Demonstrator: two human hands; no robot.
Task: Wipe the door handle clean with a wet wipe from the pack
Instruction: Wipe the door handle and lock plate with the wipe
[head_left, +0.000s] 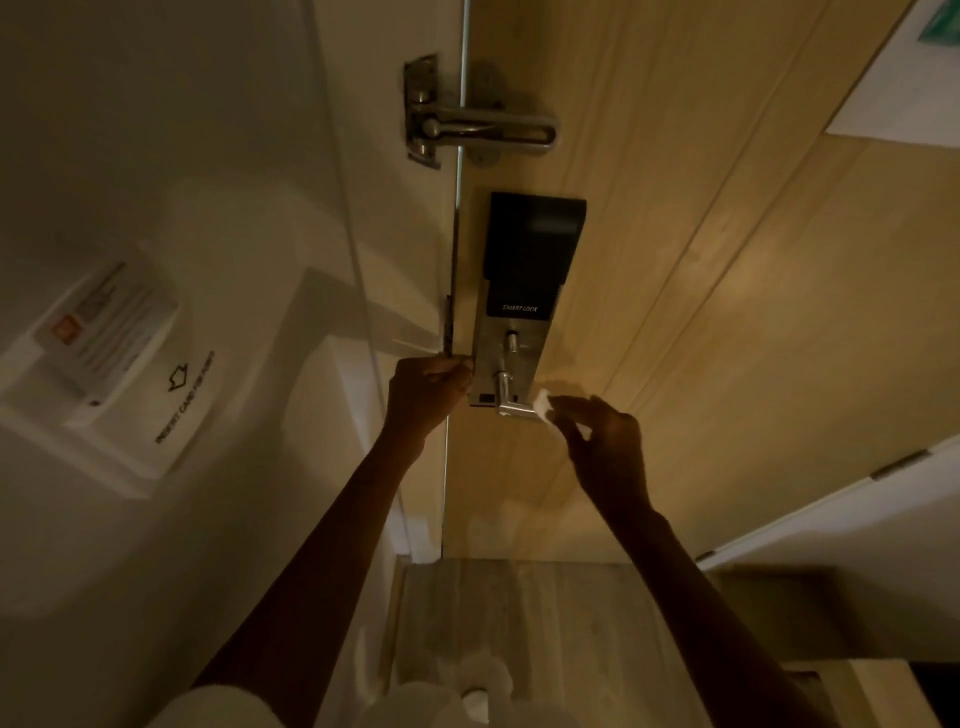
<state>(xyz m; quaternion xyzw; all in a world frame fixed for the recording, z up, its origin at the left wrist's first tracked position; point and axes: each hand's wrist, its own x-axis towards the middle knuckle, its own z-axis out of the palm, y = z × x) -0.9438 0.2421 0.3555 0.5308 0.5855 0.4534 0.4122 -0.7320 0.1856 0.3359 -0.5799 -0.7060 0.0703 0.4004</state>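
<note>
While pinching a small white wipe (543, 404), right hand (605, 447) at handle (511, 402) tip. Left hand (426, 392) closed on door (727, 312) edge; grip contents unclear.

The door (701, 260) is pale, matt wood with a visible grain. On it, the handle (511, 408) is shiny, smooth metal under a glossy black plastic lock (535, 239). Above the lock, the latch (483, 130) is brushed metal. The wipe (543, 402) beside the handle looks like soft white cloth.

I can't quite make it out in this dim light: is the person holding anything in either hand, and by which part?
The right hand pinches a small white wet wipe in its fingertips, by its lower end, beside the door handle. The left hand rests at the door's edge; nothing visible in it.
</note>
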